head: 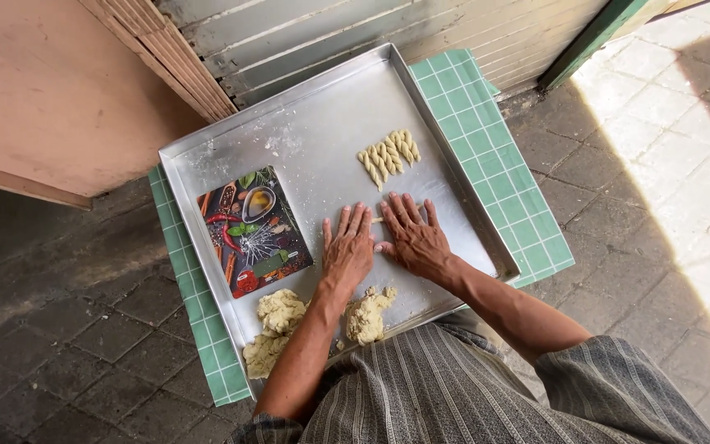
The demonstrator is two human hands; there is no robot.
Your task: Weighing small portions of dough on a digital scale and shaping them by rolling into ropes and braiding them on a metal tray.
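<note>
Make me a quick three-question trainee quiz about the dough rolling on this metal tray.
1. True or false: both the left hand and the right hand lie flat, palms down, on the metal tray.
2. What lies on the tray left of the hands?
A. a rolling pin
B. a printed cutting board
C. a bowl
3. Fill in: the finished twisted dough pieces lie in a ___ beyond the hands.

Key: 1 true; 2 B; 3 row. The thin dough strip shows between the hands, and raw dough lumps sit nearest the person.
</note>
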